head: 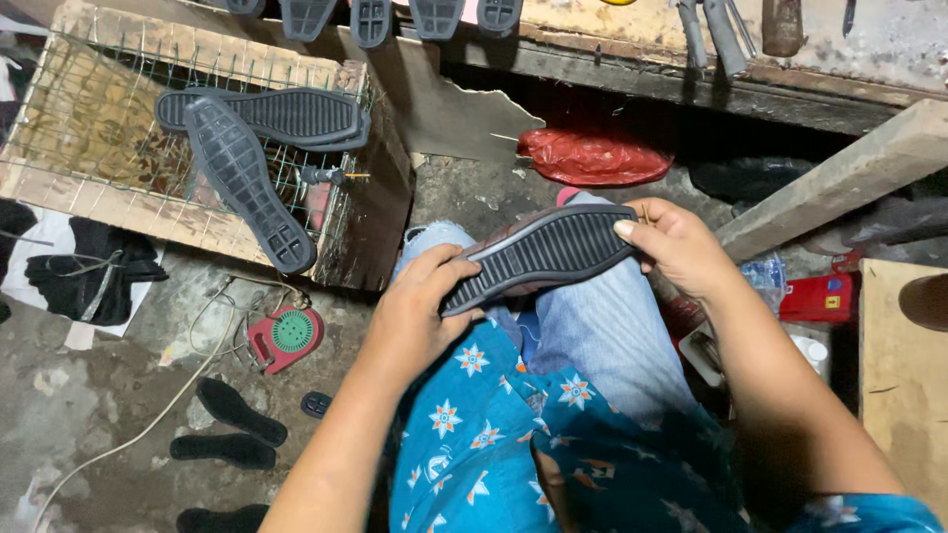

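Both hands clamped on shoe (538, 259): left hand (420, 306) heel end, right hand (676, 247) toe; dark ribbed sole upward

Soles at top edge (370, 18): five dark pieces, upper parts cut off by the frame.
Tools on bench (713, 32): handles cut off at the top.
Shoe (538, 255): upper hidden beneath its ribbed sole.
Brown object (928, 301): cut by right edge, kind unclear.
Bottom insole (222, 518): partly cropped.

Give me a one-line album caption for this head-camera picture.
Both hands, left and right, press a ribbed black sole onto a shoe above the person's lap.
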A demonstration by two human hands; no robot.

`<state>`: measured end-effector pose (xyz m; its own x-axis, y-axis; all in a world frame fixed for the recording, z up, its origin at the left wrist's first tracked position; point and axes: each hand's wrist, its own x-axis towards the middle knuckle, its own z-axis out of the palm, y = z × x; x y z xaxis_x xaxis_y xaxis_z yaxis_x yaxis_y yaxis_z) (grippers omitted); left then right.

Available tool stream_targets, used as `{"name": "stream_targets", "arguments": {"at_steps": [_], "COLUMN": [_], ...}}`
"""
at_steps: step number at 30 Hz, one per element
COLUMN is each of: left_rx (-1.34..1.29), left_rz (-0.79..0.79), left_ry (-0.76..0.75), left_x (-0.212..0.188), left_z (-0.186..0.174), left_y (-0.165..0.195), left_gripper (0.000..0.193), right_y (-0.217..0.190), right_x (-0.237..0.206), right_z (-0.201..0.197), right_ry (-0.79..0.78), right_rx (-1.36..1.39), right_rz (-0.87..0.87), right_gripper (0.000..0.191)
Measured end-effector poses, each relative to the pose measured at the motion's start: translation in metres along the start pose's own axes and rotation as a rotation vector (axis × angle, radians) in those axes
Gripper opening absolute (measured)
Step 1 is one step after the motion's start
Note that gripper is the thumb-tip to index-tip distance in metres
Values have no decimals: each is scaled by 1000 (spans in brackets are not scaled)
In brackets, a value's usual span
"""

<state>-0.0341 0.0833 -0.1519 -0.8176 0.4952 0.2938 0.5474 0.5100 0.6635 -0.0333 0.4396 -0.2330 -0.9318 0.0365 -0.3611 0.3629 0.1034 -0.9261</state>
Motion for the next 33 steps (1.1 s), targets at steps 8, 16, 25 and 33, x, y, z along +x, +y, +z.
{"name": "stream_targets", "arguments": {"at_steps": [8, 16, 25, 33], "left_rx": [286, 207, 183, 227], "left_rz": [103, -106, -92, -149], "left_ry": [185, 239, 370, 373], "left_x": [-18, -16, -11, -17], "left_z": [7, 42, 54, 56], "left_y": [9, 22, 32, 23], "left_gripper": [41, 51, 70, 74], "right_y": [-10, -4, -8, -34], "right_x": [-12, -16, -34, -49], "right_z": [11, 13, 15, 34], "right_ry": [-70, -73, -33, 155], "right_rx": [-14, -198, -219, -503], "right_rz": [-144, -199, -178, -437], "right_gripper": [40, 42, 42, 43]}}
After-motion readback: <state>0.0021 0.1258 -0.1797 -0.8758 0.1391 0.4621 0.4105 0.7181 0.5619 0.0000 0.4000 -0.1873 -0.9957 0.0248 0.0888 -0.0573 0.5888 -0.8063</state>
